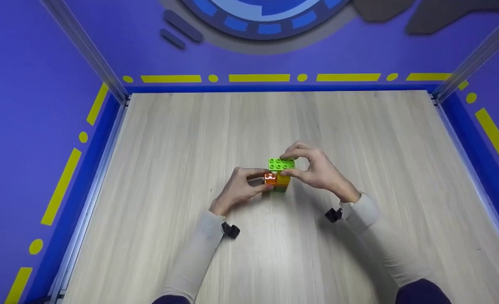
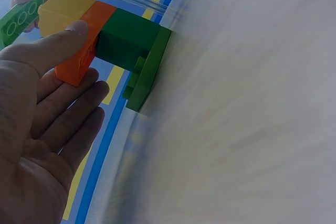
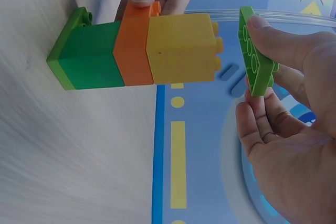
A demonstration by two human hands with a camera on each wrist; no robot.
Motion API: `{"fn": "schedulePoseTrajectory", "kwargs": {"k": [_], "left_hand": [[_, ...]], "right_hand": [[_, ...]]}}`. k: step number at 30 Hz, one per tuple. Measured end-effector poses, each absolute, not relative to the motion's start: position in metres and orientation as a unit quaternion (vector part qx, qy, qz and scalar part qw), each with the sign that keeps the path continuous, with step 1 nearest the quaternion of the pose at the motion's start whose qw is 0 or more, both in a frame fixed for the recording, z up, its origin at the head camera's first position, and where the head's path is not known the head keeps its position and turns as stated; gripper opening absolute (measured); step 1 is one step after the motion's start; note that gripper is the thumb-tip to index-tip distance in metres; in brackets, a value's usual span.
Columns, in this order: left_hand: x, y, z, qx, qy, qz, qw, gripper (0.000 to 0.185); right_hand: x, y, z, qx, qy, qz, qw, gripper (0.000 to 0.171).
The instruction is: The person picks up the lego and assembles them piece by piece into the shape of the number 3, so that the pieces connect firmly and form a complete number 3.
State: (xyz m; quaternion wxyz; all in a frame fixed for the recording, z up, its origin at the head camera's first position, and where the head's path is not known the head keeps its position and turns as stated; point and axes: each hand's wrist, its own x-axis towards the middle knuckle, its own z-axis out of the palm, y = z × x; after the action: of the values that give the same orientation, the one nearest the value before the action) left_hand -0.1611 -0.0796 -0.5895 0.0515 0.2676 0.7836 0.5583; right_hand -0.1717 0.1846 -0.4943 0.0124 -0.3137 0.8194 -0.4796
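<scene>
A small upright stack of toy building bricks stands on the table: a flat light green plate [image 3: 60, 66] at the bottom, a dark green brick [image 3: 92, 59], an orange brick [image 3: 134, 51] jutting to one side, and a yellow brick [image 3: 181, 48] on top. My left hand [image 1: 240, 185] pinches the jutting end of the orange brick between thumb and fingers. Above the yellow brick, my right hand [image 1: 317, 169] pinches a thin light green plate [image 1: 281, 164] with studs facing up. In the right wrist view a gap separates this plate from the yellow studs.
The stack stands on a pale wood-grain table [image 1: 190, 126]. Blue panels [image 1: 249, 63] with yellow markings rise behind it and at both sides, joined by metal corner posts [image 1: 84, 46]. A dark wrist camera [image 1: 231, 230] sits on the left sleeve, another on the right.
</scene>
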Motion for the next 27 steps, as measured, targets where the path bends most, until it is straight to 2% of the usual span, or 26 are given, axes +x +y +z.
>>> {"fn": "schedulePoseTrajectory", "kwargs": {"k": [27], "left_hand": [[-0.162, -0.080, -0.591, 0.285, 0.765, 0.575, 0.054, 0.040]], "right_hand": [[-0.165, 0.176, -0.509, -0.303, 0.815, -0.493, 0.033, 0.029]]}}
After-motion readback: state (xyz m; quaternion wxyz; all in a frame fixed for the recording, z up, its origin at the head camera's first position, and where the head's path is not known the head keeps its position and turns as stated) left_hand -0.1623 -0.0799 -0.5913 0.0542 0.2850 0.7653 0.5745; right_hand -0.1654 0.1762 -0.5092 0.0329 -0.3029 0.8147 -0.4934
